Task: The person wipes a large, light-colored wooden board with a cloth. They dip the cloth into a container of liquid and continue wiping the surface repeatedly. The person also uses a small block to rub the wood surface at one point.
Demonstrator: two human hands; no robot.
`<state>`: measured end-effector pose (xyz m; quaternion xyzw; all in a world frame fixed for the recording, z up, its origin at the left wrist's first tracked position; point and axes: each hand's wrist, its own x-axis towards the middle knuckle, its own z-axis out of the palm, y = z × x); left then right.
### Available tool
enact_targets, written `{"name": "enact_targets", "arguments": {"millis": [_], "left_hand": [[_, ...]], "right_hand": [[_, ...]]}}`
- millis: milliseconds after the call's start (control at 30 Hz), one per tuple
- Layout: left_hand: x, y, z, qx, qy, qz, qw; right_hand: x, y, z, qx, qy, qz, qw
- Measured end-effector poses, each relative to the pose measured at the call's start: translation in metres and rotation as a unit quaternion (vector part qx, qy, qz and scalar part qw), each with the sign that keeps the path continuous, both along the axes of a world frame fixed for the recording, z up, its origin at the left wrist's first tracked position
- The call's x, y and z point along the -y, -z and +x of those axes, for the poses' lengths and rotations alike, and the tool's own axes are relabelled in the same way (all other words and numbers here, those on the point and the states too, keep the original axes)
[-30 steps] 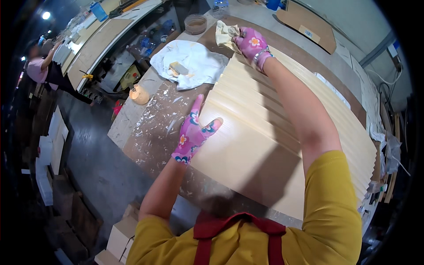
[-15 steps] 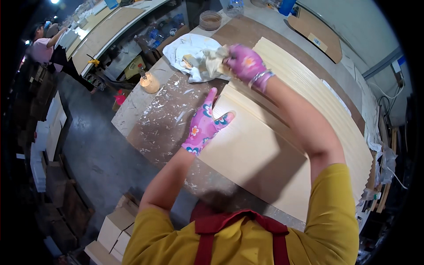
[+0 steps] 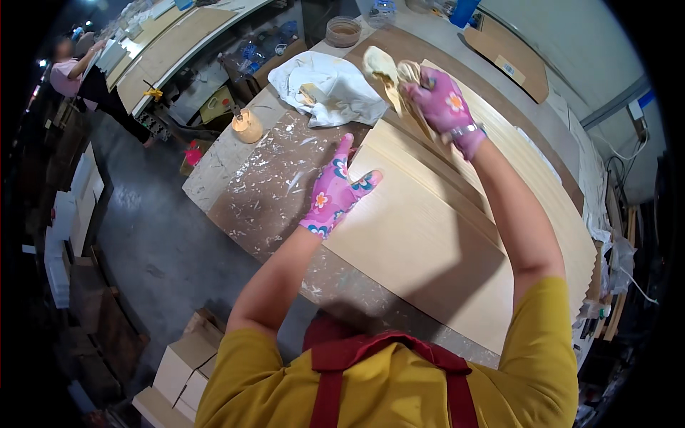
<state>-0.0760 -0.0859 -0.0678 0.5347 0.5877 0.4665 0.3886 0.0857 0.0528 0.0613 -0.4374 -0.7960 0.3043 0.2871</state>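
Note:
My right hand (image 3: 444,107), in a pink flowered glove, grips a crumpled cream rag (image 3: 382,65) above the far edge of a pale wooden panel (image 3: 421,235). Part of the rag hangs below the fingers. My left hand (image 3: 334,191), gloved the same way, rests at the panel's left edge with thumb and forefinger spread; nothing is held in it. A bunched white cloth (image 3: 349,93) with a tan stain lies just beyond the panel's far left corner. Further left stands a small tub of tan paste (image 3: 247,127) with a tool sticking up from it.
Pale boards (image 3: 528,164) with stepped edges lie beyond the panel on the paint-flecked worktable (image 3: 250,192). A round clear container (image 3: 343,32) is at the back. Cardboard boxes (image 3: 175,371) stand on the floor lower left. Another person (image 3: 71,75) works at a far bench.
My right hand has moved to the right with the rag, away from the white cloth, which now shows more fully. My left hand stays at the panel's edge.

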Motion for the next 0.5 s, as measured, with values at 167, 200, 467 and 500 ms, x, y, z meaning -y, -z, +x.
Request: {"name": "enact_targets", "arguments": {"millis": [167,200,467,500], "left_hand": [[0.000,0.005,0.001,-0.070,-0.017,0.007,0.997],[-0.001,0.005,0.004,-0.052,-0.011,0.018,0.998],[-0.012,0.034,-0.006,-0.070,-0.047,0.044,0.995],[-0.003,0.021,0.004,0.011,-0.029,0.109,0.994]], "right_hand": [[0.022,0.049,-0.030,0.070,-0.034,0.259,0.963],[0.005,0.050,-0.038,0.130,-0.048,0.157,0.978],[0.085,0.007,0.047,-0.234,0.108,-0.117,0.959],[0.099,0.016,0.078,-0.268,0.120,-0.128,0.947]]}}
